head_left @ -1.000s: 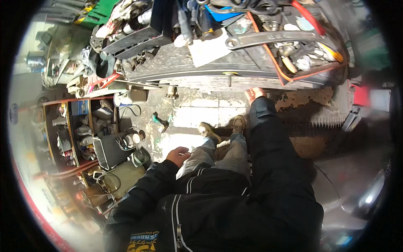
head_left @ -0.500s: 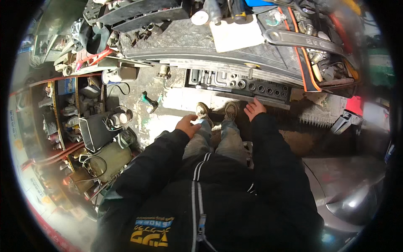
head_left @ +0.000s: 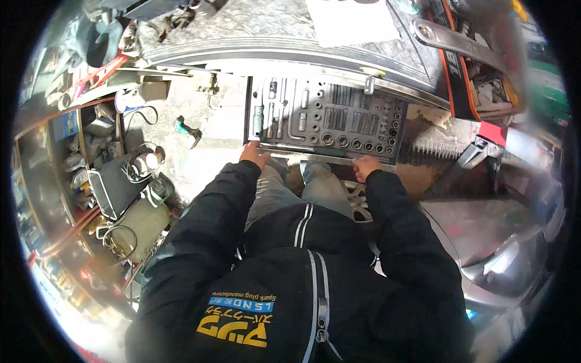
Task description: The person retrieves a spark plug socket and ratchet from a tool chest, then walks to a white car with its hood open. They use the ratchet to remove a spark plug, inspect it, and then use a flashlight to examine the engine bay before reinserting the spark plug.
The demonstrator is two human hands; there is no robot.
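Tool drawer [head_left: 330,158] is open, sticking out below the front edge of the counter [head_left: 242,37], left of its front right corner. Left hand [head_left: 255,155] is at the drawer's front left corner, fingers on the edge. Right hand [head_left: 366,167] is on the front edge toward the front right corner, fingers curled. Can't tell if either is actually gripping the edge or just resting on it.

Drawer contents: green-handled driver [head_left: 258,121] upright along the left edge, other long tools next to it, then an L-shaped bar [head_left: 294,121]. Long thin bar [head_left: 284,147] lies parallel to the front edge, near the left hand. Bit rows [head_left: 336,120] in the middle. Larger sockets [head_left: 343,142] run along the front edge, more go up the right edge.

Counter: white sheet [head_left: 354,23] lies back from the front edge. Orange-edged tray [head_left: 461,91] at the front right corner, big wrench [head_left: 460,45] lying across it.

Floor [head_left: 224,124]: green-and-black pistol-grip power tool [head_left: 189,133], left of the drawer, well apart from the left hand.
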